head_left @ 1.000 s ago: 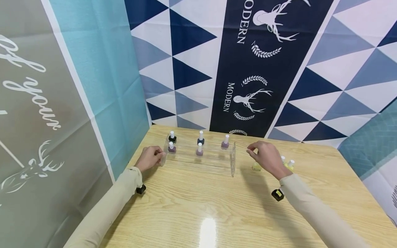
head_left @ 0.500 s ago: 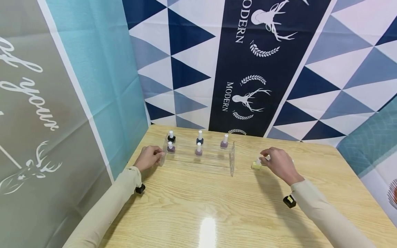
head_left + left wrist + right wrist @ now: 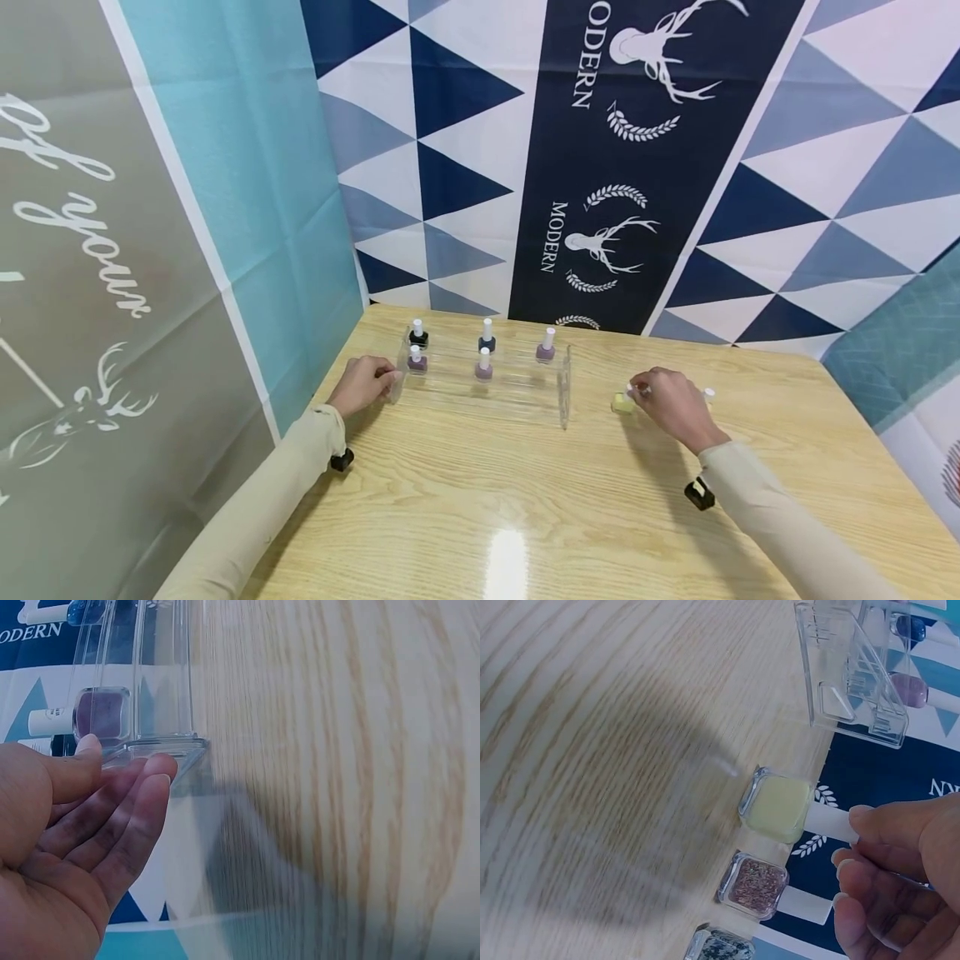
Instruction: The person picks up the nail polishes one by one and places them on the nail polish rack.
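A clear acrylic rack (image 3: 565,392) stands toward the back of the table, holding several nail polish bottles with white caps, among them a black one (image 3: 417,337), a dark blue one (image 3: 487,343) and a mauve one (image 3: 484,371). At its left end my left hand (image 3: 363,383) grips the end panel, thumb and fingers at the panel's edge. To the right of the rack, my right hand (image 3: 672,406) pinches the white cap of a pale yellow nail polish bottle (image 3: 780,808) between thumb and fingertips. That bottle is upright, low at the table.
Beside the yellow bottle in the right wrist view are a pinkish glitter bottle (image 3: 757,886) and a dark speckled one (image 3: 720,946). A white cap (image 3: 708,393) shows behind my right hand. Patterned cloth walls (image 3: 450,167) close off the table's back and left.
My right hand has come down and to the right from above the table, and its fingers have taken hold of the yellow bottle's cap. The left hand stays at the rack.
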Motion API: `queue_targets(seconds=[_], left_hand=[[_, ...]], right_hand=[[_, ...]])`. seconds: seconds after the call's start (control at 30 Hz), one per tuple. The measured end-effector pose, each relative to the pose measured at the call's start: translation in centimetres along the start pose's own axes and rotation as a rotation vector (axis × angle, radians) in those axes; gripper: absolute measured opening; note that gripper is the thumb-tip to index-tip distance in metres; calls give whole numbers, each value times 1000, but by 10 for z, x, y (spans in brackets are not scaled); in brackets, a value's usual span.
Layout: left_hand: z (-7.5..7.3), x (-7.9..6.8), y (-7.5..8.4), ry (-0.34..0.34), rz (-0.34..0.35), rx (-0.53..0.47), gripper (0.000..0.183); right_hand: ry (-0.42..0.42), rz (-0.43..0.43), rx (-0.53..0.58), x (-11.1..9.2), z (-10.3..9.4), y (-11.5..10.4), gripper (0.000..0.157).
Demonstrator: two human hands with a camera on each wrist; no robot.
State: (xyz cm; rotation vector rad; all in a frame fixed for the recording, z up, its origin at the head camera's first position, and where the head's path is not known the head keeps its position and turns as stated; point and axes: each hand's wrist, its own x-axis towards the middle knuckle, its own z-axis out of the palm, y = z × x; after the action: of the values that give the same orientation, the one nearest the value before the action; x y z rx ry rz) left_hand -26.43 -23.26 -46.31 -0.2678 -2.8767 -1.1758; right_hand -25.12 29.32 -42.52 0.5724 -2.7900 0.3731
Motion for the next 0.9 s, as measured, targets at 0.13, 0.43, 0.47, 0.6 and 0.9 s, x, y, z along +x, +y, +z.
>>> queue_targets(seconds=[0.13,0.43,0.47,0.6,0.9], left_hand=[[2,1,-1,1,0,-1,20],[2,2,-1,-6,15,12,21],[2,2,0,-9,16,11,21],[2,2,2,-10,20,8,22],[3,3,1,1,23,11,23]], right_hand=[[8,-7,6,1,0,2,10],[8,-33,23,2,6,7,11],[11,-35,22,1,7,7,11],[18,-40,20,1,8,7,9],[-4,-14,48,2,8,7,10]])
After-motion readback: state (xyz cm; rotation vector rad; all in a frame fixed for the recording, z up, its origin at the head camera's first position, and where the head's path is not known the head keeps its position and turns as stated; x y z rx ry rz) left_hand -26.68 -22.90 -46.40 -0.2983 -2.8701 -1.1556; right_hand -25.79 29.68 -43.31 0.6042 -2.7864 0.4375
